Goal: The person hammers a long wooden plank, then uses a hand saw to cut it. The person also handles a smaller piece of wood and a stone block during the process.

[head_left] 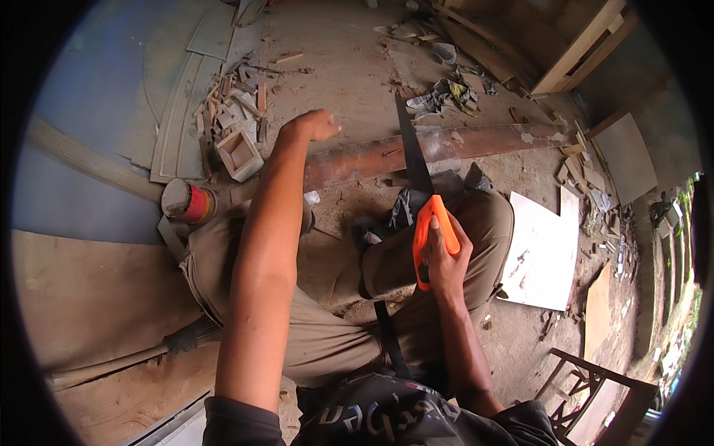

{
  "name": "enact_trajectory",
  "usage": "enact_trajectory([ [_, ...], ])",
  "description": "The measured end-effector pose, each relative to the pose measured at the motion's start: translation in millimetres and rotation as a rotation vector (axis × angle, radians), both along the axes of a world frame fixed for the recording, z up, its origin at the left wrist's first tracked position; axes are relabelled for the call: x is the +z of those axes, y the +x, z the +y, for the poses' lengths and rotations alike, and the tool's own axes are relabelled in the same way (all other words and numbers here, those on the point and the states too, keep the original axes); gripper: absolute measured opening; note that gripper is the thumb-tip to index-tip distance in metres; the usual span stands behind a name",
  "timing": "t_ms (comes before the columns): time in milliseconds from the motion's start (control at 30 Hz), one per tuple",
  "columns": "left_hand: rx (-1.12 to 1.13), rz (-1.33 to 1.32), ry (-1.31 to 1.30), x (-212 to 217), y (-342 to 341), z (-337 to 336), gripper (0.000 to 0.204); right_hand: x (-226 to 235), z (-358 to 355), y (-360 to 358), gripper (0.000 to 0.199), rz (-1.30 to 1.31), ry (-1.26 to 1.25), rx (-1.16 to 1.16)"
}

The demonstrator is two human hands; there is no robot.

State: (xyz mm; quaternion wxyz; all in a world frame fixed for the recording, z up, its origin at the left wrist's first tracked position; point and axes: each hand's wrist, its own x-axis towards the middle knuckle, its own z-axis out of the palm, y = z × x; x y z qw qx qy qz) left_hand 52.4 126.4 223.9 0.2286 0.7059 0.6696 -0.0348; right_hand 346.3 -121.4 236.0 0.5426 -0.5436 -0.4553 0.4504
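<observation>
Over our right leg [485,234], our right hand [448,262] is clamped on a saw [419,177]; whether our left hand [318,125] is closed, we cannot tell.

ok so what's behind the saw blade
Behind the saw blade, a long reddish-brown board lies on the dirt floor, showing on both sides of the blade. Whatever is on the strip directly behind it is covered.

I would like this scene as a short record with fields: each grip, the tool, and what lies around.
Right grip: closed around the orange-handled saw
Left grip: looks curled; nothing visible in it
Blade: dark, pointing forward, crossing the long board in view; contact unclear
Around: small open wooden box and wood scraps, left; white panel, right
</observation>
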Motion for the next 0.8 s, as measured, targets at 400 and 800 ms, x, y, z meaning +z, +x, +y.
enact_trajectory([
  [400,0.063,-0.063,-0.08,-27.4,-7.2,-14.9,0.051,21.6,-41.6,-15.7,0.048,0.002,-0.078,-0.013],
  [800,0.206,0.054,0.044,-160.5,25.2,10.0,0.052,-3.8,24.2,6.5,0.049,-0.185,-0.217,0.044],
])
